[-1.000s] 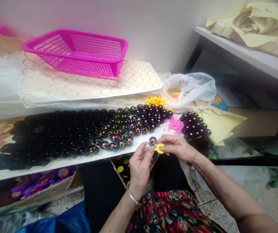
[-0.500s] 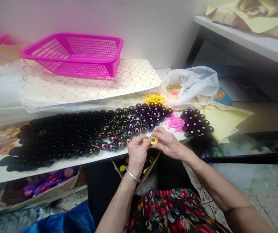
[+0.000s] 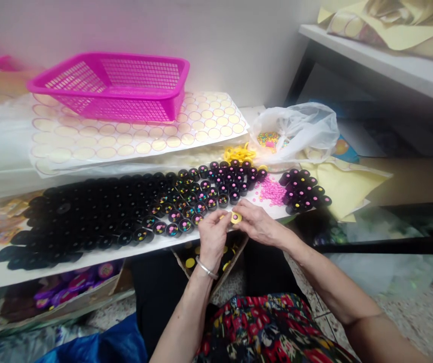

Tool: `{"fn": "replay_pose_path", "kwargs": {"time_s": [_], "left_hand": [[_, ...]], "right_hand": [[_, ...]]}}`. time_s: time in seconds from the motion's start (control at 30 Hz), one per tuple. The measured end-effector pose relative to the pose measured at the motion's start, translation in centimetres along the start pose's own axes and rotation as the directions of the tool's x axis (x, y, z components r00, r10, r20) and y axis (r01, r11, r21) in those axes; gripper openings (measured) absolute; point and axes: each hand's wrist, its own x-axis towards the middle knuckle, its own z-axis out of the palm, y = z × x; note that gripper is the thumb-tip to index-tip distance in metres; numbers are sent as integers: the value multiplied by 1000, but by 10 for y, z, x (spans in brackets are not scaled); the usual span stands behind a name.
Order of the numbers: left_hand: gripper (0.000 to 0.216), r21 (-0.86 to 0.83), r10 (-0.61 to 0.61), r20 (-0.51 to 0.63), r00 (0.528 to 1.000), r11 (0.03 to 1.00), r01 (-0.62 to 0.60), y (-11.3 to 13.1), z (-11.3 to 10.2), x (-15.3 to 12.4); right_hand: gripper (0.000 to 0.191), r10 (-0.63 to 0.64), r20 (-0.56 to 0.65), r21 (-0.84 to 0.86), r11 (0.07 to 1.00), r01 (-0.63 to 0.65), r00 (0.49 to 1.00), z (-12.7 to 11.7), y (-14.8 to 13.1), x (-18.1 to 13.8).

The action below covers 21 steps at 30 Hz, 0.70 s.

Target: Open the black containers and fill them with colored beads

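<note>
My left hand (image 3: pixel 213 234), with a silver bangle on its wrist, and my right hand (image 3: pixel 257 222) meet at the table's front edge. Between their closed fingertips is a small yellow ring (image 3: pixel 235 217) with a darker, pinkish centre; what fills the centre is too small to make out. Just beyond the fingers stand rows of black round cups (image 3: pixel 190 194), several holding coloured beads. A heap of small pink beads (image 3: pixel 272 190) lies to the right of them. More yellow rings (image 3: pixel 239 153) are piled behind the cups.
A pink basket (image 3: pixel 118 93) rests on a sheet of round stickers (image 3: pixel 144 146) at the back. A clear plastic bag (image 3: pixel 311 126) holds coloured beads. More black cups (image 3: pixel 303 186) stand at right. Below the table edge is a box (image 3: pixel 235 264) with yellow-topped pieces.
The yellow ring has turned slightly between my fingertips, and its centre now looks pinkish rather than dark. The whole view has shifted a little; the cups and basket stay where they were.
</note>
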Motion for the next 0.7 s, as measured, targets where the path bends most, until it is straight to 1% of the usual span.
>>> {"fn": "replay_pose_path", "kwargs": {"time_s": [0.07, 0.13, 0.2, 0.23, 0.27, 0.33, 0.4, 0.43, 0.57, 0.7], "left_hand": [[26, 22, 3, 8, 1000, 1000, -3, 0, 1, 0], [24, 60, 40, 13, 999, 997, -41, -1, 2, 0], [24, 103, 89, 13, 996, 991, -89, -3, 2, 0], [24, 125, 105, 16, 994, 986, -106, -4, 2, 1], [25, 144, 116, 18, 993, 983, -117, -5, 2, 1], [26, 174, 126, 20, 992, 976, -128, -9, 1, 3], [28, 194, 132, 14, 991, 972, -133, -11, 1, 3], [28, 201, 135, 10, 991, 970, -134, -12, 2, 3], [25, 214, 138, -10, 990, 968, -133, -11, 5, -2], [23, 184, 102, -38, 994, 978, -93, -8, 10, -4]], "right_hand": [[8, 26, -40, 45, 999, -24, 999, 3, 0, 0], [10, 72, -82, 138, 989, -60, 994, 7, 1, -2], [15, 163, -101, 291, 948, -128, 981, 11, 2, -3], [17, 232, -106, 380, 908, -176, 967, 14, 2, -3], [20, 309, -112, 462, 857, -226, 944, 17, 3, -3], [28, 457, -135, 582, 755, -303, 879, 23, 4, -2], [31, 539, -166, 636, 698, -328, 826, 29, 4, -1], [31, 555, -175, 653, 684, -326, 813, 32, 4, 0], [29, 585, -176, 713, 630, -307, 792, 41, 7, 0], [27, 635, -200, 748, 591, -303, 746, 49, 10, -1]]}}
